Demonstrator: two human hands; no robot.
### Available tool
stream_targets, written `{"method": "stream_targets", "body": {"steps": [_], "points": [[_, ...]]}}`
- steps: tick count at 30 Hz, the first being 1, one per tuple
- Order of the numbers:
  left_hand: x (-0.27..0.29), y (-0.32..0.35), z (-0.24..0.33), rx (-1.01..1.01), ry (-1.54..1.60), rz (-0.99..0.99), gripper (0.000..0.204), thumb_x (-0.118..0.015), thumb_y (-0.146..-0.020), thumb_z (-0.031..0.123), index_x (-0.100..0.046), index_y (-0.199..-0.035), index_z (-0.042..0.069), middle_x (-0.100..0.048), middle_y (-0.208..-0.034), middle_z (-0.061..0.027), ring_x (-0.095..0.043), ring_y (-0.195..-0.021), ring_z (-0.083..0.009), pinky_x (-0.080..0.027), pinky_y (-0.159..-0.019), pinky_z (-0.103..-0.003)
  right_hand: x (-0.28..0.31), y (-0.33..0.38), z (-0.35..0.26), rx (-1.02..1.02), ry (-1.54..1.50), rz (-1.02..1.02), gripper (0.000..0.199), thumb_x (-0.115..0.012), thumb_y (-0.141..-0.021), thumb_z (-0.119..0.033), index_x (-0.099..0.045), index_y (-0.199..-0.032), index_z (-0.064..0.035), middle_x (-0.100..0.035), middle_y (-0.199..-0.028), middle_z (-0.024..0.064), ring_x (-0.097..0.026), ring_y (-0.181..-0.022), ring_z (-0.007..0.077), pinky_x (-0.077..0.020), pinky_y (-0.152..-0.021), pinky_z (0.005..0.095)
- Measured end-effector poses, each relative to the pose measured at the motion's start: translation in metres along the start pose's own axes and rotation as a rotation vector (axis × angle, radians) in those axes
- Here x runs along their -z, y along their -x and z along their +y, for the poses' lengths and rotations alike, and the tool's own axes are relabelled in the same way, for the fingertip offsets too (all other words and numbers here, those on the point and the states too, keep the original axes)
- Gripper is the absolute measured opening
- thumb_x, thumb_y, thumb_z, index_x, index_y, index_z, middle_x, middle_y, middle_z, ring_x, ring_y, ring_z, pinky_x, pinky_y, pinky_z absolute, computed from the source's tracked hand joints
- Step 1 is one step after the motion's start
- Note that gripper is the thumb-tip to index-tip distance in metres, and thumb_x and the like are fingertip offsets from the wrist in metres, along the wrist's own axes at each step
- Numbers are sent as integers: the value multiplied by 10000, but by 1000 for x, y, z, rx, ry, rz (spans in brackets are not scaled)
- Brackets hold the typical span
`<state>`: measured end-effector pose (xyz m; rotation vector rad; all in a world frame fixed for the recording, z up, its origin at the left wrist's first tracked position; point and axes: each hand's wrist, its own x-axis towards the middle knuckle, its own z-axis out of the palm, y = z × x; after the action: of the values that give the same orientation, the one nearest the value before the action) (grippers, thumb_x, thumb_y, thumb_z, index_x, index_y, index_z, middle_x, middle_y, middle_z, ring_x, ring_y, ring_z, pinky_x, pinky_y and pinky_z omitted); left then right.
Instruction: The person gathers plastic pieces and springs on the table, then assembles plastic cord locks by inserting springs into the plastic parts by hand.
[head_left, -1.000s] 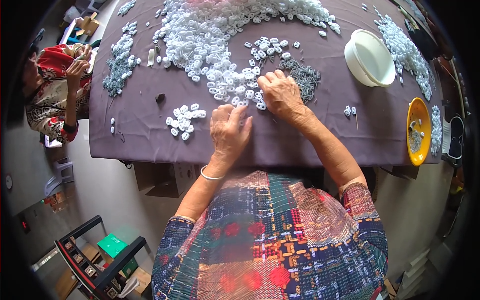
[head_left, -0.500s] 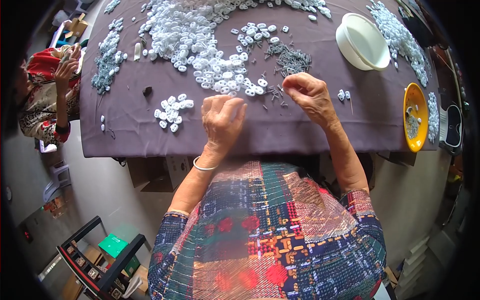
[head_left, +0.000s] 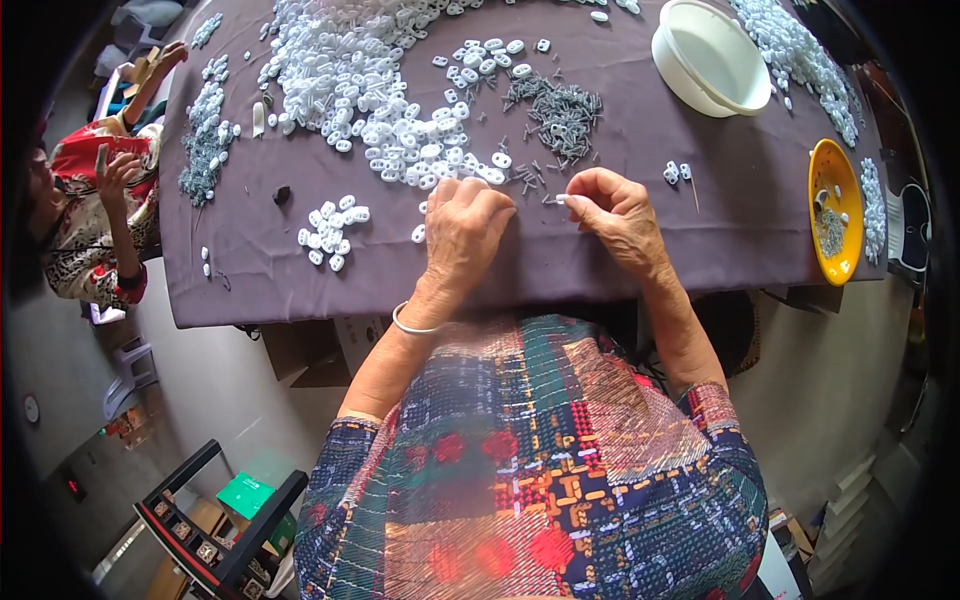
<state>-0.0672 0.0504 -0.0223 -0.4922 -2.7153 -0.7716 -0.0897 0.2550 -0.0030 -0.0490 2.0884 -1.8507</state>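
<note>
My left hand point(head_left: 462, 232) is closed, fingertips bunched at the near end of a pile of white oval two-holed plastic pieces point(head_left: 400, 135); whatever it holds is hidden. Loose white pieces point(head_left: 418, 234) lie beside its left edge. To the right, my right hand point(head_left: 618, 222) pinches a tiny whitish piece point(head_left: 562, 200) between thumb and forefinger, too small to identify. Beyond the hands lies a heap of small grey screw-like pins point(head_left: 560, 118), a few strewn toward me. A separate small group of white pieces point(head_left: 330, 232) sits left of my left hand.
A white plastic tub point(head_left: 708, 60) stands at the far right, with a yellow oval dish point(head_left: 836, 210) near the right edge. Two white pieces and a thin stick point(head_left: 695, 192) lie right of my right hand. Another person's hand point(head_left: 120, 172) is at the left edge.
My right hand has drawn back from the grey pins, and a tiny whitish piece now shows in its pinch. Loose white pieces now show beside my left hand. The other person's arm has risen.
</note>
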Motion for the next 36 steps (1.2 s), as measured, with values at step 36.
{"method": "stream_targets", "body": {"steps": [36], "points": [[49,25,33,859,1242,152,286,-644,-812,35,-551,-1073,-37,-659,-892,-97,-631,-788,-143,-495,-645,-245,-70,14,-20,-129,-527,-85,150,-612,-854,-104,-596,-927,27,-621,-761,47,-560,-642,82,-453,-552,204]]}}
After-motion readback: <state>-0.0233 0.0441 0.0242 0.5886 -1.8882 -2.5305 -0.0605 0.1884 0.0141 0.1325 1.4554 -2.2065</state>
